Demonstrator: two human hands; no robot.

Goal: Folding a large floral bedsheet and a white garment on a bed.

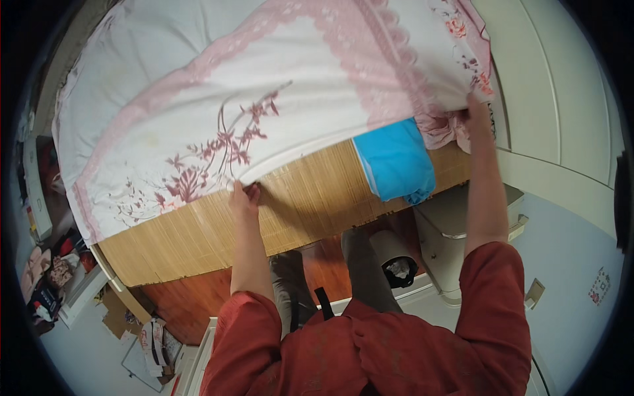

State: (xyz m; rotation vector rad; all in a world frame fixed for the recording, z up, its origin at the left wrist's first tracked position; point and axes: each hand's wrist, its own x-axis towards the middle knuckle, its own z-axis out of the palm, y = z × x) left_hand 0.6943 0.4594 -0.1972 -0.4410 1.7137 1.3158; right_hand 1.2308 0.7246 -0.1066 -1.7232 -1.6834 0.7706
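A white sheet (304,86) with pink lace bands and printed dark-red flowers covers most of the bed. My left hand (245,198) pinches its near edge, around the middle of the bed's front. At the far right, my right hand (476,119) is closed on the sheet near its corner, partly blurred. Between the hands the edge curves over a bamboo mat (198,237), whose front strip lies bare. A folded blue cloth (396,158) rests on the mat, partly under the sheet. Beside it, below my right hand, is a bunched pink cloth (439,131).
A small bedside cabinet (449,214) stands close to the bed's right end, with a bin (396,261) beside it. Pale wardrobe doors (535,72) line the right. Assorted items fill a shelf (72,277) at left. My legs stand on reddish wooden floor (181,300).
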